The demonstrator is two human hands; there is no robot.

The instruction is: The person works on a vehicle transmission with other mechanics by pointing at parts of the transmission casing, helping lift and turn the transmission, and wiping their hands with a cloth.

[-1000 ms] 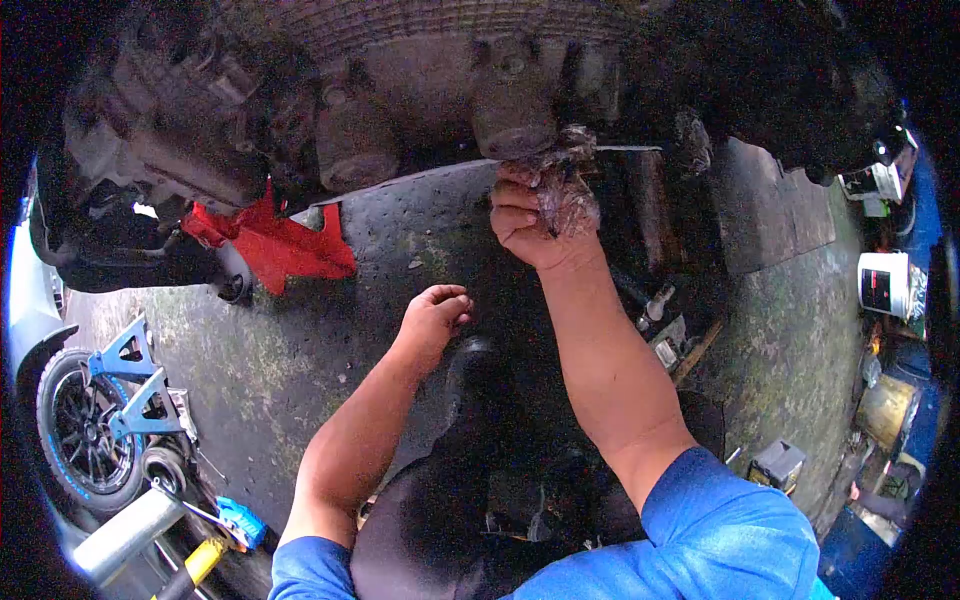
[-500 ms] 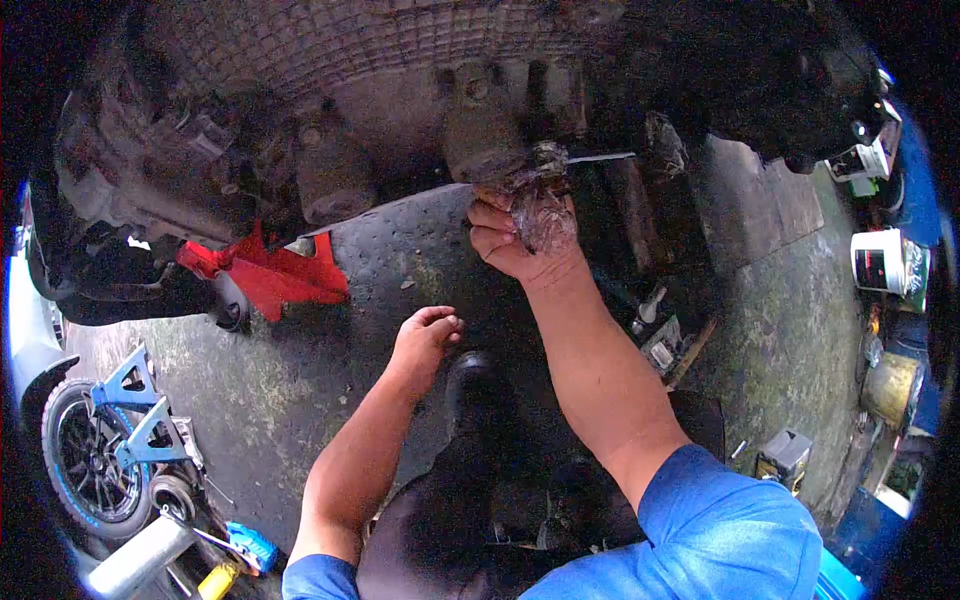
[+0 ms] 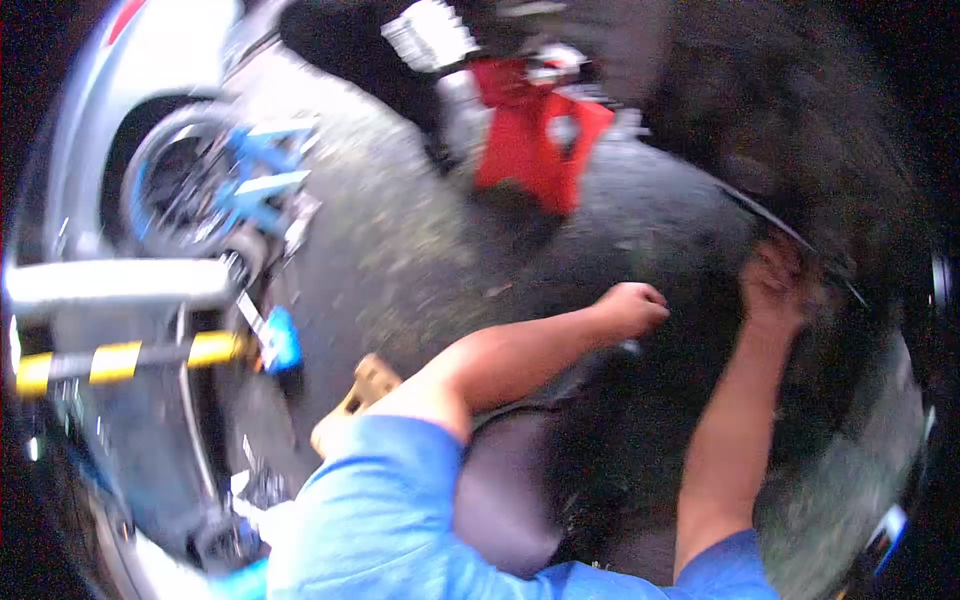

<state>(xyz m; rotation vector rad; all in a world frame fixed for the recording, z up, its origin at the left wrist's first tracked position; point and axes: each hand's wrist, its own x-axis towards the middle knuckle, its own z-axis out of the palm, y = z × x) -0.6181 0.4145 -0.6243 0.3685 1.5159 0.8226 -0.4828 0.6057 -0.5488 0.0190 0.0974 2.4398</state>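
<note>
Since the dark vehicle underside point(image 3: 790, 120) hangs at upper right, the right hand point(image 3: 774, 282) is probably raised to reach it, though blur and shadow mean I can't tell whether its fingers touch or grip anything. The left hand point(image 3: 635, 308) is curled closed with nothing showing in it, and that red jack stand point(image 3: 520, 145) is presumably there for support, its top smeared out.
</note>
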